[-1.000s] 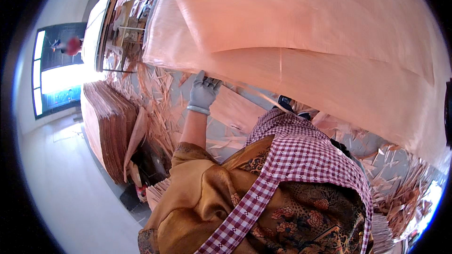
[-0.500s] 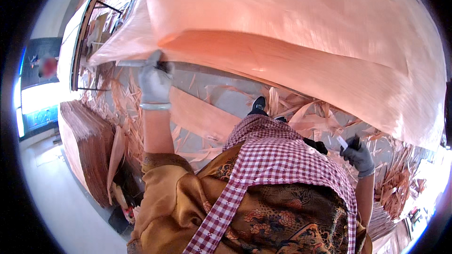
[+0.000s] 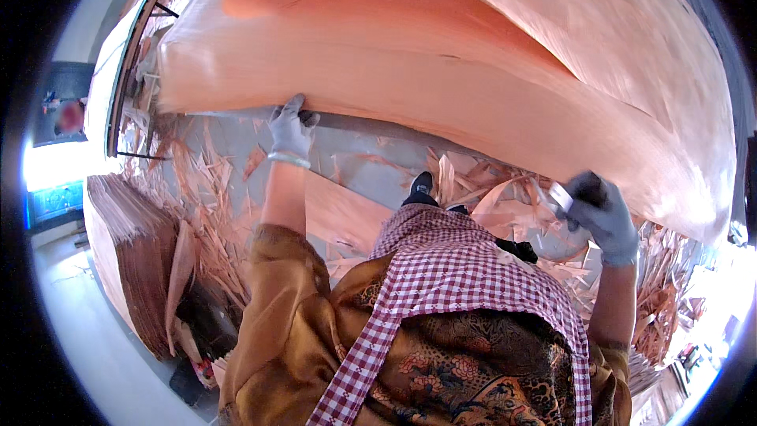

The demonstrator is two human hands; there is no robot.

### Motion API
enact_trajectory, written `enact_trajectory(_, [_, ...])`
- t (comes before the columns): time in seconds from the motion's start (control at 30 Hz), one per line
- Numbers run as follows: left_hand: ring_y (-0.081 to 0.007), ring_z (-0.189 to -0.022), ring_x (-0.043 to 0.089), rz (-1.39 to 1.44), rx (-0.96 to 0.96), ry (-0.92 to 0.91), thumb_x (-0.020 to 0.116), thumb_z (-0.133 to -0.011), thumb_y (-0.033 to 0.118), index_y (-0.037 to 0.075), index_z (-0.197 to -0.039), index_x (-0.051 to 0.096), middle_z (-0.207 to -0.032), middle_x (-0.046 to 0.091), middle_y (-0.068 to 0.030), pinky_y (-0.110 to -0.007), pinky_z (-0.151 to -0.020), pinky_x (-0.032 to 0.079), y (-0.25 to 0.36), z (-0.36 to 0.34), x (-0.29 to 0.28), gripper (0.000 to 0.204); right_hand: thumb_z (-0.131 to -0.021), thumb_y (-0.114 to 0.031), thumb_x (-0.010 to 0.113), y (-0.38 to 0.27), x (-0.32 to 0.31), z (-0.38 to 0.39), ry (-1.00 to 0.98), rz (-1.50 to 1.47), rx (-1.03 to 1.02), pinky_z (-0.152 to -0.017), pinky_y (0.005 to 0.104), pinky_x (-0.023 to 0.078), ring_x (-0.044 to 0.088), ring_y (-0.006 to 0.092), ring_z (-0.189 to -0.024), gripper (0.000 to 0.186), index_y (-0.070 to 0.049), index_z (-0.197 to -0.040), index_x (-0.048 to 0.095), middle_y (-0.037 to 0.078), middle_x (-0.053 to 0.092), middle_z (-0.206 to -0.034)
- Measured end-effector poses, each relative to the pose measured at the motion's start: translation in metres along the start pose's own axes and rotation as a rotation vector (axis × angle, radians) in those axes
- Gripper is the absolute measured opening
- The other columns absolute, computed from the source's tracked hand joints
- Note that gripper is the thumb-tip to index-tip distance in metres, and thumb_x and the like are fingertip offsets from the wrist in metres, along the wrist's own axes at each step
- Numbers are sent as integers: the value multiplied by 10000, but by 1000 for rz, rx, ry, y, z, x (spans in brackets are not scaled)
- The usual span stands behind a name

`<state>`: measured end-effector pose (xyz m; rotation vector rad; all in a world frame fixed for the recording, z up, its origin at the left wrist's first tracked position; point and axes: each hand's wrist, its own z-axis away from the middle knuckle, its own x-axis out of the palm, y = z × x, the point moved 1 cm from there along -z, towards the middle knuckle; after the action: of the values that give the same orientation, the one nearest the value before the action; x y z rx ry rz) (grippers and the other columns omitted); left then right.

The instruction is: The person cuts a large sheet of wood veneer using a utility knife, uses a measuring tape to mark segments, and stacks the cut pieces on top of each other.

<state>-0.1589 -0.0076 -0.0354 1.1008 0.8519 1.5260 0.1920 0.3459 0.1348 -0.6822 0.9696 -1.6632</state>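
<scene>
- Head view: thin wood sheet [image 3: 355, 63] spread wide before the person.
- Left hand [image 3: 292, 132], gloved, at its near edge; whether pinching, I can't tell.
- Right hand [image 3: 605, 217] curled around a pale flat tool [image 3: 561, 196].
- Wood scraps [image 3: 217, 248] strewn below.

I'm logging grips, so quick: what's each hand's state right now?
Left hand: at the near edge of the wood sheet; whether it grips cannot be told.
Right hand: closed around a small white item, too blurred to identify.

Thin wooden scraps [image 3: 339, 211] litter the grey floor [image 3: 341, 147].
</scene>
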Motion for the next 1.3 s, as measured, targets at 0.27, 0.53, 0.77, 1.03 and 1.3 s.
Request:
enact_trajectory(0.27, [-145, -480, 582, -222, -40, 92, 668, -821, 129, 43, -951, 604, -801, 627, -59, -243, -354, 448, 1, 8, 32, 169, -854, -143, 628, 35, 59, -153, -204, 129, -164, -548, 242, 453, 566, 95, -665, 156, -19, -941, 590, 17, 595, -750])
enact_trajectory(0.53, [-158, -630, 590, -458, 199, 328, 692, -808, 141, 6, -938, 590, -796, 597, -69, -259, -534, 470, -13, 13, 0, 213, -849, -166, 660, 46, 69, -204, -277, 197, 1, -647, 241, 460, 575, 110, -736, 228, 1, -979, 576, 35, 595, -839])
enact_trajectory(0.77, [-281, -1052, 515, -1321, 1086, -280, 651, -759, 183, 118, -1077, 635, -1147, 570, -67, -432, -906, 401, -40, 115, 53, 326, -829, -110, 667, 46, 69, -202, -342, 146, -67, -716, 250, 483, 590, 117, -790, 243, 19, -1020, 590, 42, 611, -867])
enact_trajectory(1.03, [-262, -1095, 490, -1247, 1125, -369, 611, -774, 204, 136, -1132, 615, -1179, 548, -52, -432, -944, 387, -52, 120, 66, 364, -838, -109, 645, 39, 88, -209, -495, 233, -171, -727, 247, 457, 547, 106, -831, 229, 10, -1029, 603, 37, 612, -906])
enact_trajectory(1.3, [-276, -1080, 503, -1258, 1128, -376, 621, -776, 254, 145, -1156, 595, -1160, 559, -74, -437, -947, 382, -55, 117, 61, 396, -802, -91, 637, 37, 100, -219, -388, 317, -3, -580, 242, 435, 498, 100, -675, 218, 8, -995, 614, 23, 574, -765])
